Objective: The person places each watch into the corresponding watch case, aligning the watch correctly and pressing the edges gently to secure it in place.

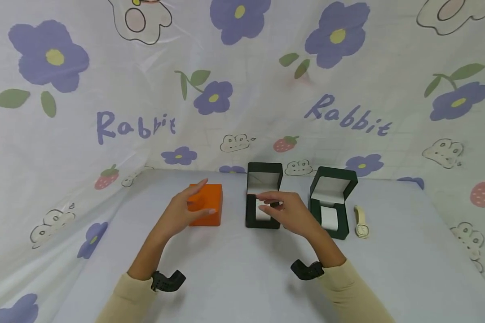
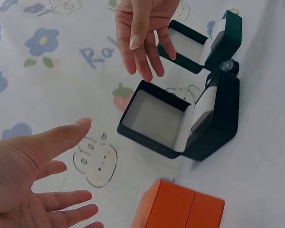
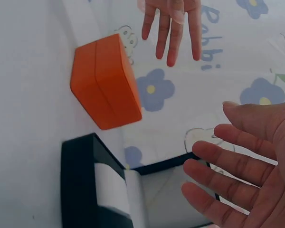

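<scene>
My left hand (image 1: 182,213) hovers over the closed orange box (image 1: 215,204), its fingers relaxed and spread, holding nothing. The right hand (image 1: 288,211) is over an opened black box (image 1: 250,213) with a white cushion (image 1: 262,211) inside, and its fingers are loosely bent with nothing in them. In the right wrist view, these fingers (image 3: 228,166) overlap the raised lid (image 3: 171,194). To the right stands an opened dark green box (image 1: 343,224), also with a white cushion (image 1: 329,218). A gold-coloured watch (image 1: 361,229) lies beside it.
A dark round watch-like thing (image 2: 229,68) shows behind the black box in the left wrist view. The white table (image 1: 234,273) meets a hanging cloth (image 1: 266,130) printed with flowers, strawberries and rabbits close behind the boxes.
</scene>
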{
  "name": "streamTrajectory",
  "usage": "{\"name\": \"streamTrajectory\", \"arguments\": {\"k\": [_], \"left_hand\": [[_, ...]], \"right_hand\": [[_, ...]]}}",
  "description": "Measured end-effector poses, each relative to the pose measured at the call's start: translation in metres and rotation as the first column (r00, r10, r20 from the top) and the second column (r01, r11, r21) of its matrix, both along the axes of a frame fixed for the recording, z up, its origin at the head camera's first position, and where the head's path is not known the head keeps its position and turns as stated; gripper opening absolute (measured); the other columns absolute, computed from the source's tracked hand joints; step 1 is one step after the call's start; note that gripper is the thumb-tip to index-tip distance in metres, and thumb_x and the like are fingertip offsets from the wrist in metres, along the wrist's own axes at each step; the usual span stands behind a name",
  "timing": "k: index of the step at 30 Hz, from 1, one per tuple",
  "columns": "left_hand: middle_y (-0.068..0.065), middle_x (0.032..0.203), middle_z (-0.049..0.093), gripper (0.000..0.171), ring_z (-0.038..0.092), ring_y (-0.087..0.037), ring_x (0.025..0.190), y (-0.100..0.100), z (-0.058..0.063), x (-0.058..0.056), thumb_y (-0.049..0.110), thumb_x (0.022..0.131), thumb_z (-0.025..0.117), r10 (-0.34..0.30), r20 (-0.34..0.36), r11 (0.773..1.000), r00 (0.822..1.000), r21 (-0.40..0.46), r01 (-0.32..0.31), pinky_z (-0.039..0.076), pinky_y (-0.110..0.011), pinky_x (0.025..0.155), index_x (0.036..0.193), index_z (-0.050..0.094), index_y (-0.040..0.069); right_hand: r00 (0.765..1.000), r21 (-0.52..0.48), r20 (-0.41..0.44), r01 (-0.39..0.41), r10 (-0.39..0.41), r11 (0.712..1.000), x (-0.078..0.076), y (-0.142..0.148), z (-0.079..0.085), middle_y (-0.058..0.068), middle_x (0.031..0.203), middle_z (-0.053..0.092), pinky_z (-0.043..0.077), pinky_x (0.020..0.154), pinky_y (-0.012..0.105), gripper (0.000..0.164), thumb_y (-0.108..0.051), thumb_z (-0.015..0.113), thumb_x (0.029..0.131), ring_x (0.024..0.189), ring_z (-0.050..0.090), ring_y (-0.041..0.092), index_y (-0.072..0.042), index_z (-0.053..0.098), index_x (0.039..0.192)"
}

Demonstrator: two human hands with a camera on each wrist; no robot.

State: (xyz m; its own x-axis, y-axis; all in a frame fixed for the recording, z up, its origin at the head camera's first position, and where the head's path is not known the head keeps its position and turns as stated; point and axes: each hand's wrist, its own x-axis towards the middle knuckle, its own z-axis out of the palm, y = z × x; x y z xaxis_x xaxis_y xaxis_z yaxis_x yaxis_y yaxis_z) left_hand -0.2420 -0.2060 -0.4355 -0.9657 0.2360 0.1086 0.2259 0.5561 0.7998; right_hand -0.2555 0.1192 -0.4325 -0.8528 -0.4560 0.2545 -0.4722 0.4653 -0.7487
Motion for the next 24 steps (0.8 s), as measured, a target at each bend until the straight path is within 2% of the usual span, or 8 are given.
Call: {"name": "streamTrajectory", "arguments": {"k": [5, 10, 17, 20, 24], "left_hand": [[-0.008, 0.157, 0.044, 0.084, 0.041, -0.035, 0.143, 0.018, 0.001, 0.001, 0.033, 0.086, 0.084, -0.038, -0.050, 0.999, 0.998, 0.018, 0.039, 0.041, -0.058, 0.111, 0.157, 0.041, 0.024], [-0.008, 0.154, 0.048, 0.082, 0.042, -0.031, 0.142, 0.036, -0.002, -0.003, 0.027, 0.085, 0.085, -0.076, -0.096, 0.997, 0.993, 0.025, 0.078, 0.044, -0.057, 0.109, 0.155, 0.044, 0.019], [-0.008, 0.149, 0.054, 0.081, 0.054, -0.031, 0.131, 0.059, -0.006, -0.009, 0.027, 0.083, 0.087, -0.110, -0.190, 0.993, 0.976, -0.062, 0.100, 0.048, -0.053, 0.107, 0.153, 0.047, 0.015], [-0.010, 0.146, 0.056, 0.081, 0.058, -0.031, 0.126, 0.067, -0.007, -0.011, 0.026, 0.083, 0.087, -0.126, -0.187, 0.991, 0.974, -0.059, 0.117, 0.054, -0.048, 0.101, 0.153, 0.047, 0.015], [-0.009, 0.148, 0.054, 0.084, 0.056, -0.029, 0.129, 0.075, -0.009, -0.015, 0.027, 0.083, 0.086, -0.144, -0.138, 0.989, 0.980, -0.040, 0.140, 0.056, -0.042, 0.097, 0.155, 0.044, 0.019]], "right_hand": [[0.998, 0.029, -0.030, 0.049, -0.048, 0.998, 0.006, 0.016, 0.005, 0.004, 0.118, 0.073, 0.060, 0.083, 0.035, 0.031, -0.018, 0.071, 0.097, 0.105, 0.068, 0.020, -0.009, 0.071, 0.127], [0.994, 0.051, -0.025, 0.107, -0.106, 0.993, 0.008, 0.031, 0.010, 0.009, 0.120, 0.073, 0.060, 0.087, 0.044, 0.034, -0.019, 0.069, 0.098, 0.108, 0.068, 0.027, -0.005, 0.069, 0.129], [0.981, 0.046, -0.034, 0.194, -0.192, 0.980, 0.005, 0.049, 0.010, 0.010, 0.119, 0.073, 0.059, 0.088, 0.050, 0.033, -0.022, 0.068, 0.099, 0.109, 0.068, 0.029, -0.007, 0.070, 0.129], [0.975, 0.040, -0.037, 0.219, -0.217, 0.975, 0.003, 0.055, 0.008, 0.010, 0.118, 0.073, 0.058, 0.088, 0.051, 0.031, -0.021, 0.068, 0.100, 0.107, 0.069, 0.029, -0.007, 0.070, 0.127], [0.965, 0.048, -0.021, 0.261, -0.260, 0.964, -0.001, 0.062, 0.002, 0.012, 0.119, 0.072, 0.059, 0.085, 0.050, 0.031, -0.020, 0.067, 0.100, 0.107, 0.069, 0.031, -0.006, 0.070, 0.127]]}}
